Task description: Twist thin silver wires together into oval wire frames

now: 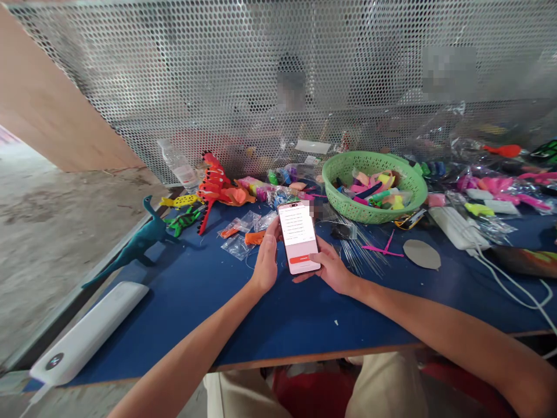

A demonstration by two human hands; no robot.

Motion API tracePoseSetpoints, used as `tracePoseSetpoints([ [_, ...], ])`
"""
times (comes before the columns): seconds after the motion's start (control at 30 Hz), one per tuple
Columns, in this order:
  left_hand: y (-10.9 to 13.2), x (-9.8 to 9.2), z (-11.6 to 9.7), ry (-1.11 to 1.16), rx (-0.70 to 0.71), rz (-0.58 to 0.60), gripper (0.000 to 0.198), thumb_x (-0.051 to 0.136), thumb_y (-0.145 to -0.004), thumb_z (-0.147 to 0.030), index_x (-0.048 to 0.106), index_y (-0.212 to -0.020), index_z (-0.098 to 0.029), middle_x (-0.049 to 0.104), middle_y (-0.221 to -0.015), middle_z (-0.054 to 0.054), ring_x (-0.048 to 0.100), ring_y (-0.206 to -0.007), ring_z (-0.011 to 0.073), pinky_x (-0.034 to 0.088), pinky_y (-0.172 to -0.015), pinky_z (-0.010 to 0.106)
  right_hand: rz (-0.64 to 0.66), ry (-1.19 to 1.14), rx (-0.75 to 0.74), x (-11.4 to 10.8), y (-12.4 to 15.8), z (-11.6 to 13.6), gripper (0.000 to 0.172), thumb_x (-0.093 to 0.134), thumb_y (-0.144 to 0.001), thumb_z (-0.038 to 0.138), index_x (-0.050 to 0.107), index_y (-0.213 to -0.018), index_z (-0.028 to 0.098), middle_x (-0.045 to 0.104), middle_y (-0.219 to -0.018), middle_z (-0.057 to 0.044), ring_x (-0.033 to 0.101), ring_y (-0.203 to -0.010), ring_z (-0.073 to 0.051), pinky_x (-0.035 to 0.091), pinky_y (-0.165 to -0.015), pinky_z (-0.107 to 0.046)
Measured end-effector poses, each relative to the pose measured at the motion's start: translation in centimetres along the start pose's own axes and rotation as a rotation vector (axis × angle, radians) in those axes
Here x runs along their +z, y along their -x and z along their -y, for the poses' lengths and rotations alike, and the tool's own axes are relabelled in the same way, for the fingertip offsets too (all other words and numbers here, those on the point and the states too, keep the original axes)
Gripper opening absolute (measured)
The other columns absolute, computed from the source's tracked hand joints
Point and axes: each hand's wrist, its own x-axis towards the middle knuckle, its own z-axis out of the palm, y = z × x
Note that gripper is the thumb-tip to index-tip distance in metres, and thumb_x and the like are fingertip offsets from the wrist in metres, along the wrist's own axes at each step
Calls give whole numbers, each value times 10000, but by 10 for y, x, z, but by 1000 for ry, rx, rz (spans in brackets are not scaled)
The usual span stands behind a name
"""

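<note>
A smartphone (299,238) with a lit screen is held upright above the blue table, between my two hands. My left hand (266,258) is closed around its left edge. My right hand (331,264) grips the lower right edge, and its thumb lies over the red bar near the bottom of the screen. White text areas fill the upper screen, too small to read. Just left of my left hand lie an orange piece (255,238) and clear plastic bags (237,247). Thin wires (359,255) spread out to the right of my right hand.
A green basket (375,215) of colourful pieces stands at the back. Left are a teal dinosaur (141,241), a red toy dinosaur (213,186), a bottle (178,165) and a white power bank (89,334). Bagged toys and white cables (509,278) lie right. Perforated metal mesh (226,69) rises behind.
</note>
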Motion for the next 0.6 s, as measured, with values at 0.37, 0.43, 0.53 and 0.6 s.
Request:
tracePoseSetpoints([
  [0.37, 4, 1, -17, -161, 29, -68, 587, 413, -1011, -510, 365, -1541, -263, 629, -1339, 103, 601, -1192, 273, 465, -1018, 448, 80, -78, 80, 0, -1, 2, 472, 612, -909, 339, 489, -1356, 252, 692, -1197, -97, 711, -968, -275, 640, -734, -533],
  [0.43, 3, -1, -19, -226, 19, -89, 559, 467, -1001, -472, 405, -1516, -265, 698, -1150, 77, 647, -1023, 239, 501, -927, 412, 112, -91, 110, 0, -1, 2, 454, 601, -922, 379, 501, -1343, 242, 693, -1182, -101, 709, -941, -261, 637, -731, -529],
  [0.53, 1, -4, -21, -277, 28, -120, 528, 516, -981, -458, 461, -1466, -256, 695, -917, 40, 634, -817, 196, 516, -779, 359, 129, -83, 127, 2, -1, 3, 452, 596, -930, 414, 509, -1333, 229, 698, -1141, -104, 704, -902, -245, 634, -723, -517],
  [0.6, 0, -4, -22, -290, 36, -141, 505, 537, -970, -453, 491, -1430, -252, 674, -844, 30, 613, -747, 183, 506, -704, 334, 128, -76, 129, 2, -1, 2, 462, 604, -925, 423, 507, -1332, 227, 699, -1125, -102, 699, -906, -246, 633, -724, -511],
])
